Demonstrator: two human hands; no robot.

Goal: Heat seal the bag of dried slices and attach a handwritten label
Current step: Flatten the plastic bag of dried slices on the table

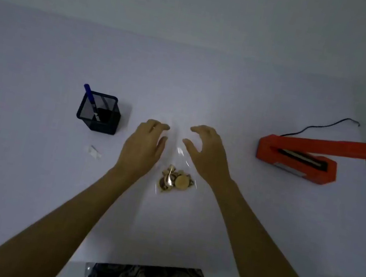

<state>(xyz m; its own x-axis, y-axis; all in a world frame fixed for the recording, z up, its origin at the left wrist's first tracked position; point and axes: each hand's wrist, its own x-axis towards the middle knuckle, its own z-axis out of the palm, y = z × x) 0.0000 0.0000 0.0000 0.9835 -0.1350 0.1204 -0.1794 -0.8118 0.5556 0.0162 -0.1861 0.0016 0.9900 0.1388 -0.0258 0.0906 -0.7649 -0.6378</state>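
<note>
A clear plastic bag [179,161] lies flat on the white table, its dried slices [176,180] bunched at the end nearest me. My left hand [146,143] hovers over the bag's left side and my right hand [206,152] over its right side, near the bag's far end. Both hands have curled, spread fingers and hold nothing; whether they touch the plastic I cannot tell. The orange heat sealer [313,157] stands at the right with its arm raised. A small white label [94,152] lies to the left.
A black mesh pen holder [98,113] with a blue pen [90,98] stands at the left. The sealer's black cord [320,126] runs off toward the table's right edge. The table's near edge [76,262] is close to my body.
</note>
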